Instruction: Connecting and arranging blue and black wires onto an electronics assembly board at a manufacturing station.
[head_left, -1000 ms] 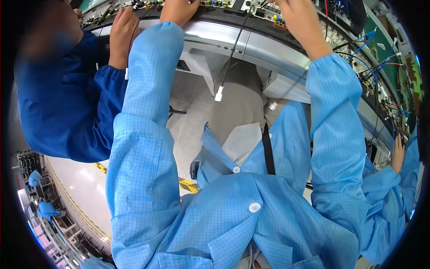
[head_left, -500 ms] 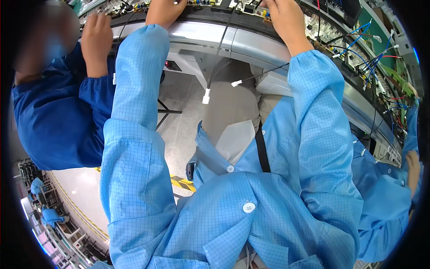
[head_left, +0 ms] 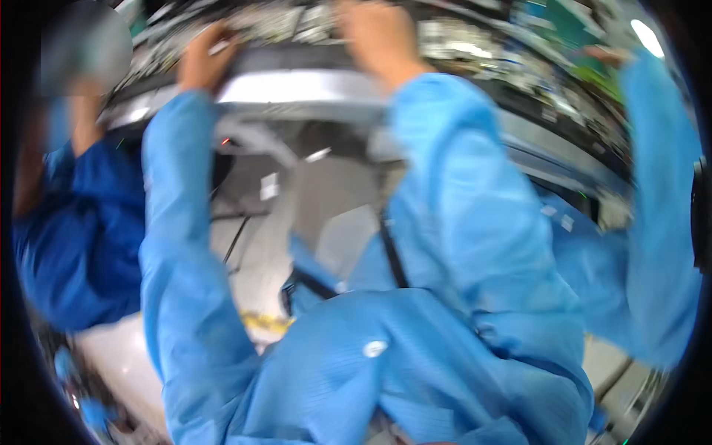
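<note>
My left hand (head_left: 205, 61) is over the near edge of the assembly line, fingers curled. A small white spot shows at its fingers; blur hides what it is. My right hand (head_left: 380, 38) reaches over the same line, further right, smeared by motion with its fingertips at the picture's top. Whether it grips anything I cannot make out. Beneath and beyond both hands runs a blurred strip of electronic parts (head_left: 297, 26). One white connector (head_left: 269, 187) hangs below the line's metal rail (head_left: 297, 85), and a second white connector (head_left: 319, 155) is just to its right.
A co-worker in dark blue (head_left: 81, 237) sits close on my left. At my right, another person's light blue sleeve (head_left: 660, 200) reaches up toward the line. More blurred parts and wires (head_left: 512, 67) lie along the line at the right. Yellow floor marking (head_left: 267, 323) shows below.
The whole view has shifted and blurred. Both my hands now appear further left, and the right one is nearer the left. The person at the right has an arm raised higher.
</note>
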Motion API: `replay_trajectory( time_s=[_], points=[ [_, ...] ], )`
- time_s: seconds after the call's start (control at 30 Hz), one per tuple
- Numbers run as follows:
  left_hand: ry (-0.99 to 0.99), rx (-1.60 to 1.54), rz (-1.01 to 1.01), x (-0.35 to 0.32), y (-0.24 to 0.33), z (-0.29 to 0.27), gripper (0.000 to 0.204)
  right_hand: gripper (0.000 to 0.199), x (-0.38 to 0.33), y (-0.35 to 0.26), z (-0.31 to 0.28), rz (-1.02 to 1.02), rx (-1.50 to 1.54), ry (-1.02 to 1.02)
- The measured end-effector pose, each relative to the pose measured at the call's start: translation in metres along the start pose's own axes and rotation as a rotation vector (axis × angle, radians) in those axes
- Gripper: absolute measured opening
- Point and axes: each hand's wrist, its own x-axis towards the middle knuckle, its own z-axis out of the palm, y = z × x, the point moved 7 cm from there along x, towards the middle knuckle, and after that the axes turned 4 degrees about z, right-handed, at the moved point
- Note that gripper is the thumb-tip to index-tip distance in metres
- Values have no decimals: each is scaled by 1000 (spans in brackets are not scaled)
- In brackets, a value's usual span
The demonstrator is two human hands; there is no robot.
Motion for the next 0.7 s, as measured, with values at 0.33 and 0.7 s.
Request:
replay_trajectory(
  time_s=[0.33, 0.7],
  points=[
    [6, -67, -79, -46, -17, -36, 27, 9, -20, -56, -1, -10, 179, 146],
    [-20, -63, -71, -9, 7, -22, 47, 51, -10, -4, -40, 174, 634, 224]
  ],
)
